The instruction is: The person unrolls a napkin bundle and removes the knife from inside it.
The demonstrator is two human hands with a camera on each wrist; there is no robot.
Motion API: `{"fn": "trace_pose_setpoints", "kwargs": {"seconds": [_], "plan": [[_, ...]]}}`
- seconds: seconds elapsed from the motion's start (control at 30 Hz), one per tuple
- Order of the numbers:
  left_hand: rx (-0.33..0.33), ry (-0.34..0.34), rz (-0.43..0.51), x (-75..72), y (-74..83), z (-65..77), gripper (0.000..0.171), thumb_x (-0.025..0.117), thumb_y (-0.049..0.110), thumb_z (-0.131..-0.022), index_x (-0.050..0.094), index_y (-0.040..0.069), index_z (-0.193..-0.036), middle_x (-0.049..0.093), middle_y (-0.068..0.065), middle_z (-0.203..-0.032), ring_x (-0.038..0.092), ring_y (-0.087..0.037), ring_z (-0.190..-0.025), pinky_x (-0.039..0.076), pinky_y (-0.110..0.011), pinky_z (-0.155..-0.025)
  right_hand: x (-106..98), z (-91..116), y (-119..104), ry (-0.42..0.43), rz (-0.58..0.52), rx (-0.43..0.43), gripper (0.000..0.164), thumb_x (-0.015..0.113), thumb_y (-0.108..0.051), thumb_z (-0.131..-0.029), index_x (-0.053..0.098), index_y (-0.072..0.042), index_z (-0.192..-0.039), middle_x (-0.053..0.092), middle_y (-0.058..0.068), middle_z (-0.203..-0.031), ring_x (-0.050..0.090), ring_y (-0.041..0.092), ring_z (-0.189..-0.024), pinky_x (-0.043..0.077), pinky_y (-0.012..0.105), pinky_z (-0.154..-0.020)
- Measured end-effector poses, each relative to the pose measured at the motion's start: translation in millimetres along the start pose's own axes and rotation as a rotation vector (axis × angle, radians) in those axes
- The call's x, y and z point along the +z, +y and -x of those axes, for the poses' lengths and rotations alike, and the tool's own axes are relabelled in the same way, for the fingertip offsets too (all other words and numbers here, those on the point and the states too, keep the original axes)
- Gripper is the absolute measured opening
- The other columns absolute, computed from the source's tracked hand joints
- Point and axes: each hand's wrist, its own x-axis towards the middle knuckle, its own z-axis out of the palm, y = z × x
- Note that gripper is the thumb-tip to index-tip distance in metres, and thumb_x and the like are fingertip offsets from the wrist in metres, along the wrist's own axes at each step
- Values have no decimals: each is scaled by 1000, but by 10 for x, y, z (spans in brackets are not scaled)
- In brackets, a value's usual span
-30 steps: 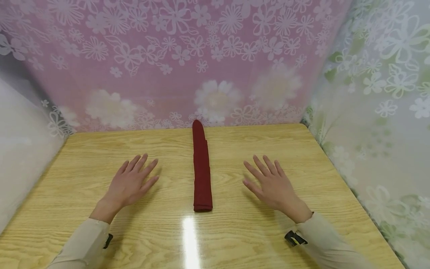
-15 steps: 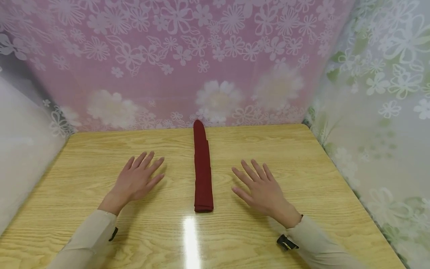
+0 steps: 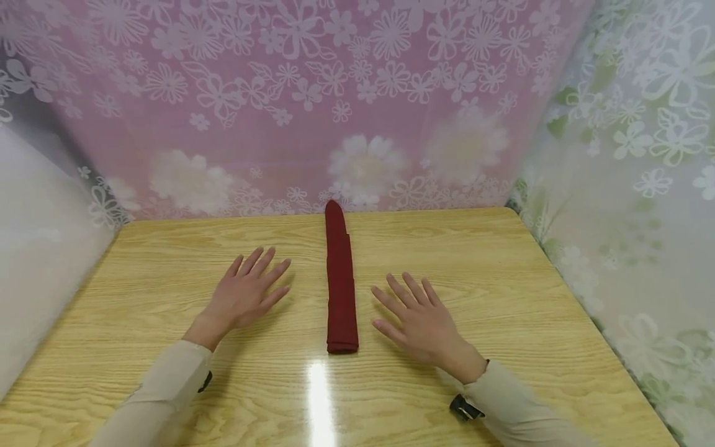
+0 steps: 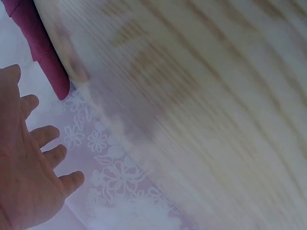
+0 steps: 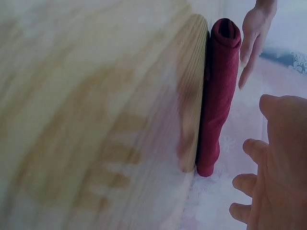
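Note:
A dark red rolled cloth (image 3: pixel 341 285) lies lengthwise on the wooden table, its tapered end at the far edge. Its near end shows a coiled, layered opening in the right wrist view, where the cloth roll (image 5: pixel 221 91) stands out clearly. To its left, my left hand (image 3: pixel 242 298) hovers above the table with fingers spread and palm down. My right hand (image 3: pixel 419 323) is on the other side, fingers also spread, a little nearer to the cloth. Neither hand touches it. In the left wrist view only part of the cloth (image 4: pixel 41 48) appears, past the fingers.
The wood-grain table (image 3: pixel 447 248) meets a pink flowered backdrop (image 3: pixel 279 124) at its far edge. A pale flowered panel (image 3: pixel 631 205) borders the right side and a whitish one (image 3: pixel 39 248) the left. A bright reflection lies on the tabletop near the front.
Both hands have moved inward toward the cloth, the left one to the right and slightly forward, the right one to the left and slightly back. The cloth lies as before on the table.

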Motion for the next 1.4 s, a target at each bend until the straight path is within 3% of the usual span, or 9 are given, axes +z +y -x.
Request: {"fn": "trace_pose_setpoints", "kwargs": {"seconds": [0.83, 1.1, 1.4], "plan": [[42, -49, -9, 28, 76, -312, 59, 34, 53, -100, 31, 24, -152, 26, -13, -154, 18, -31, -142, 16, -58, -110, 33, -117, -235, -19, -15, -43, 61, 29, -60, -98, 33, -30, -151, 28, 6, -154, 17, 30, -143, 9, 52, -114], [32, -68, 11, 53, 97, -408, 59, 31, 54, -101, 30, 25, -152, 26, -12, -155, 19, -31, -142, 15, -57, -111, 49, -148, -284, -37, -20, -44, 62, 26, -62, -98, 29, -32, -152, 25, 4, -156, 15, 29, -143, 6, 50, -114], [69, -58, -11, 57, 174, -550, 59, 33, 53, -101, 29, 25, -152, 27, -12, -154, 22, -31, -141, 18, -57, -110, 44, -146, -338, -78, -20, -40, 62, 21, -63, -98, 24, -35, -153, 22, 2, -157, 5, 25, -145, 4, 48, -114]]}}
